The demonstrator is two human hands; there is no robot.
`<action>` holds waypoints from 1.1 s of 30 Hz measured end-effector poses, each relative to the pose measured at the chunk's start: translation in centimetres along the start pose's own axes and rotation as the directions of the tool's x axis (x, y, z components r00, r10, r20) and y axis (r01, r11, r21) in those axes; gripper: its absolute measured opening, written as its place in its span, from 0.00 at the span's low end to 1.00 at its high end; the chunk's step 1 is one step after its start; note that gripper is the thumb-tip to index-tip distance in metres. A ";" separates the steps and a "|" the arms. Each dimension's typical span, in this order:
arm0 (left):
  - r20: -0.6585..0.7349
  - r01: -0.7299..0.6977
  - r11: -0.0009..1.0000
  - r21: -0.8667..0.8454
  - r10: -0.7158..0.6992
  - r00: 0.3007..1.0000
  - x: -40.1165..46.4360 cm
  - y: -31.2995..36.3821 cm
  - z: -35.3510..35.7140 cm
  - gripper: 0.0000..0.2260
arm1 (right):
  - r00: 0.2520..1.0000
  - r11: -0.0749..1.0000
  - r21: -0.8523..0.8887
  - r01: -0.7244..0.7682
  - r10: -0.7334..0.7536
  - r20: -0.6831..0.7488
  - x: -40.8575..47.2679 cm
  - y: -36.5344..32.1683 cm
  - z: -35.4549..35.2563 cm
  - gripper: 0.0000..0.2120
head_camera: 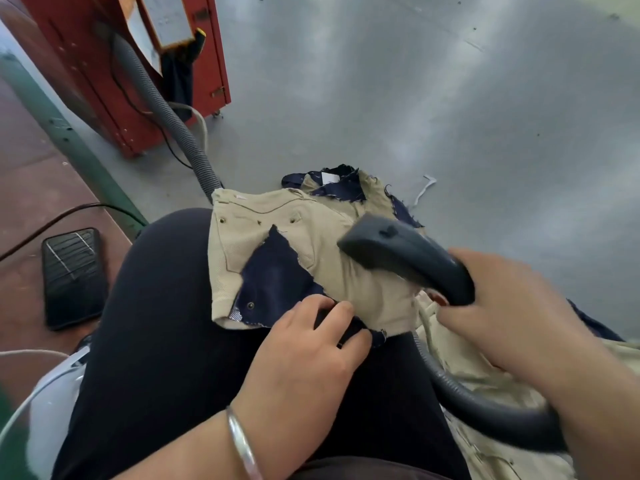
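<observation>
Right hand (512,306) is curled tight round the handle of the dark sucking nozzle (398,251), and the wide mouth of the nozzle sits down on the tan pants (363,292). Left hand (304,348) has its fingers bent, pinching the blue pocket cloth (277,271) at the near edge of the pants. The pants lie over the person's dark leg (166,323), with their far end on the grey counter (450,98). I think the pants are soft and floppy and not heavy. They will bunch up and may get pulled into the nozzle if nobody holds them flat. A good place to hold is the thick edge by the seams or the waistband, where the cloth is strong. The blue pocket cloth looks thin and has loose threads, so a soft pinch is best there. The nozzle looks hard and smooth, and it is best held by its bent handle. Its grey hose (485,407) is bendy and may tug on the hand. A phone (72,278) lies off to the left, and a red machine (114,81) stands far back.
</observation>
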State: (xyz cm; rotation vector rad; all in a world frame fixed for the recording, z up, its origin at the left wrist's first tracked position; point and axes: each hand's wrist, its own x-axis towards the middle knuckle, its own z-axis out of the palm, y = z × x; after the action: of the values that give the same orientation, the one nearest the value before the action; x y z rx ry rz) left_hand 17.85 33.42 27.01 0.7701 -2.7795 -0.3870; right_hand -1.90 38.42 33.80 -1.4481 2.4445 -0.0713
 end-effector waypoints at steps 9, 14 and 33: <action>-0.130 0.093 0.984 0.152 -0.074 0.989 0.5 -2.2 -0.4 0.26 | 0.984 0.970 0.243 0.008 0.036 -0.177 5.3 1.1 -2.6 0.09; 0.030 0.198 0.955 0.223 -0.210 0.977 4.2 -3.8 -3.2 0.10 | 0.972 0.916 0.400 -0.042 0.131 -0.197 2.4 5.2 -4.7 0.14; 0.250 0.302 0.945 0.126 -0.325 0.912 13.2 -3.9 -16.7 0.23 | 0.905 0.839 0.541 -0.061 0.275 -0.324 3.0 22.2 -9.0 0.30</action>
State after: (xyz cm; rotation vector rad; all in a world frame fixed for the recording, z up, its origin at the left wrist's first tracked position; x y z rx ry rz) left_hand 13.44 20.05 43.46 1.2841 -2.9346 -0.4624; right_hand -24.63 45.77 37.40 -1.0330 2.5460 -0.9972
